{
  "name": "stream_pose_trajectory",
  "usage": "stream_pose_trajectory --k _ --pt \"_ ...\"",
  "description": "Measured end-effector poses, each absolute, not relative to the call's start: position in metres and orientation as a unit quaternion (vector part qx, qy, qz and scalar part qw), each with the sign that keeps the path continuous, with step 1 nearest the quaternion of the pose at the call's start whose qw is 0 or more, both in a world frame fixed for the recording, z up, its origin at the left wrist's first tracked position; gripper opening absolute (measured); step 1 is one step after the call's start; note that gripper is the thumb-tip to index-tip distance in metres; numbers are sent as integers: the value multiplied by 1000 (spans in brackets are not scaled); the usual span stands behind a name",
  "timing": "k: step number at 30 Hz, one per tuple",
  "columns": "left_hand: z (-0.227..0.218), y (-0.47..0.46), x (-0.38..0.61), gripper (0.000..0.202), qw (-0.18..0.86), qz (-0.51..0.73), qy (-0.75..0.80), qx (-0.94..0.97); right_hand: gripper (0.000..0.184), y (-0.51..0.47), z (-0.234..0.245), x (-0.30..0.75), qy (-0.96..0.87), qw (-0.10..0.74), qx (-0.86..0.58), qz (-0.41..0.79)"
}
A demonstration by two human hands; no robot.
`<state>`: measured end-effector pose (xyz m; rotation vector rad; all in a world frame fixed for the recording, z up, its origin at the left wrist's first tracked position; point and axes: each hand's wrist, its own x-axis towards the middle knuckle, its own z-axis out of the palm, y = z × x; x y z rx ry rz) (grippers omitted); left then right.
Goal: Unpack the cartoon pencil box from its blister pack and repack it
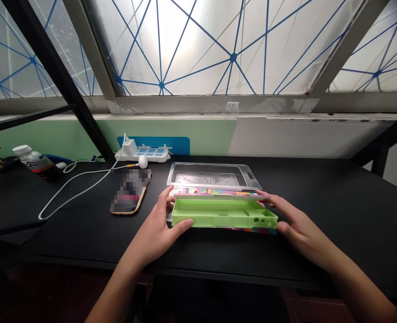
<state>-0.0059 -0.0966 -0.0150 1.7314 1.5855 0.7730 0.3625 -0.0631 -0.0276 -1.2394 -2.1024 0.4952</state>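
Take the green case as your clock's centre: it lies open on the table, its trough facing you, its lid seen nearly edge-on along 12 o'clock. Your left hand holds the 9 o'clock end, thumb on the front wall and fingers curled behind the corner. Your right hand spans the 3 o'clock end, thumb at the near corner, fingers at the lid's tip – a grip that probably steadies the base and keeps the lid from swinging.

A bright print shows behind the case and peeks out below its right end. Just beyond, at 12, lies the clear pack, likely set there to leave your hands space.

The phone sits near your left wrist at 10 o'clock, the strip farther off at 11, so mind the cord looping out at 9. Your widest room runs toward 3 – at 6, the table's front edge is near, and at 12 the pack blocks you.
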Motion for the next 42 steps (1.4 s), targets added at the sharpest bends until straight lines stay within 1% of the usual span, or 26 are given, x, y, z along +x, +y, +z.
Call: stream_pose_trajectory --k 2,4,6,7,9,12,14,16,19,21,23,27,29,31,33,36,42 --pt "-15 -94 -6 71 309 294 611 666 70 -66 -33 363 -804 304 -478 181" --pt "-17 -92 -6 61 278 288 613 681 61 -68 -36 361 -794 297 -500 176" --pt "-20 -91 -8 58 259 291 604 695 49 -67 -37 358 -787 299 -511 172" --pt "-21 -90 -9 57 256 298 597 700 46 -66 -37 357 -784 299 -516 170" --pt "-23 -89 -9 53 256 309 584 706 48 -65 -36 355 -773 298 -535 166" --pt "-22 -88 -7 41 247 297 585 713 53 -64 -33 352 -743 297 -580 152" --pt "-21 -88 -5 37 232 279 589 722 49 -62 -30 349 -733 288 -600 140" --pt "-21 -87 -3 37 219 271 589 729 45 -60 -28 347 -736 270 -606 136" --pt "-24 -86 -3 35 214 283 594 722 46 -55 -26 344 -746 237 -607 135" --pt "-27 -85 -4 40 210 295 591 720 48 -52 -27 342 -755 217 -609 112" --pt "-31 -83 -5 44 206 302 585 724 49 -48 -28 342 -765 199 -610 58" --pt "-33 -83 -6 53 216 312 587 715 49 -46 -26 337 -782 168 -589 -116" --pt "-31 -84 -6 57 233 313 596 702 45 -47 -22 330 -789 145 -568 -182" --pt "-29 -85 -5 59 243 310 602 694 38 -49 -17 320 -797 127 -550 -216" --pt "-28 -85 -5 58 243 305 602 697 34 -51 -11 306 -815 124 -524 -213" --pt "-29 -85 -6 58 236 300 596 707 31 -49 -4 281 -852 132 -481 -161" --pt "-35 -84 -8 63 227 312 587 712 35 -31 2 241 -876 93 -458 -118"
